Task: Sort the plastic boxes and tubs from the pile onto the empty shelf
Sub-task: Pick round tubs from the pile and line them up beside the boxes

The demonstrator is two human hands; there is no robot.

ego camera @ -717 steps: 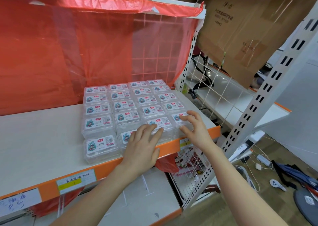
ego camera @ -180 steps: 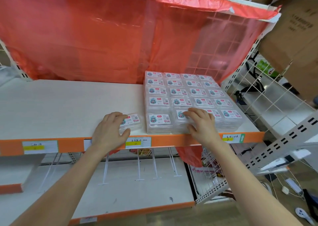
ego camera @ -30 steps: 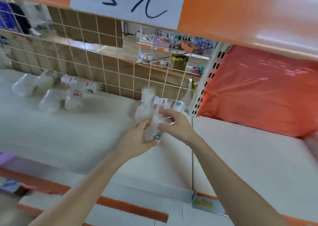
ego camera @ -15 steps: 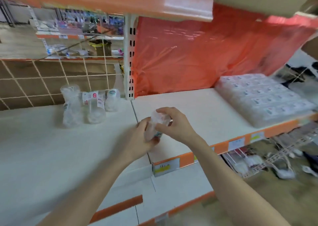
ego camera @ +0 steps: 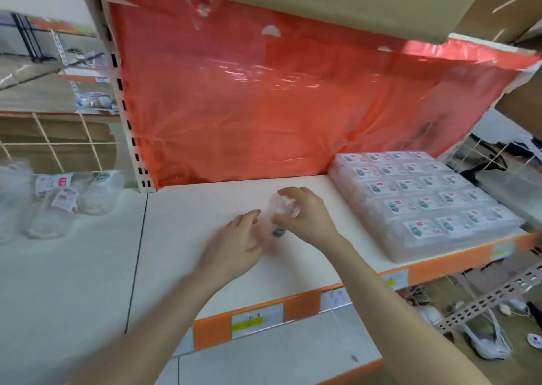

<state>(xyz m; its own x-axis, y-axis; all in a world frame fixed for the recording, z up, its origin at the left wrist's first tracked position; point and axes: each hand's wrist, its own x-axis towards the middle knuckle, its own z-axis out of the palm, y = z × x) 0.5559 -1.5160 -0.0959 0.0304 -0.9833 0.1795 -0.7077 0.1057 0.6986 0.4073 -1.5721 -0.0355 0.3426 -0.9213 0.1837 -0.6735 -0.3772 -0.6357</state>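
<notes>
Both your hands are on one small clear plastic tub [ego camera: 277,217] above the white shelf board [ego camera: 187,238]. Your right hand [ego camera: 305,217] pinches its upper part between thumb and fingers; your left hand [ego camera: 234,245] lies loosely curled against its lower side, fingers partly spread. Motion blur hides whether the tub touches the board.

Change noted: a second ago you held this tub at the pile on the neighbouring bay; half a second ago it was level with the upright post [ego camera: 126,114]; it now sits well inside the bay backed by red plastic sheeting [ego camera: 278,106]. Judgement: the carry is nearly complete and the set-down is the step in hand.

Surface: the board is bare between the post and the block of flat clear labelled boxes [ego camera: 422,202], which occupies the right end up to the orange front edge [ego camera: 299,305]. Room for the tub is ample; it is well apart from that block.

Room: the remaining clear tubs in the pile [ego camera: 58,202] lie tumbled on the left bay before a wire grid. Cardboard [ego camera: 322,0] overhangs above. Below right, white cables and small items lie on the floor.
</notes>
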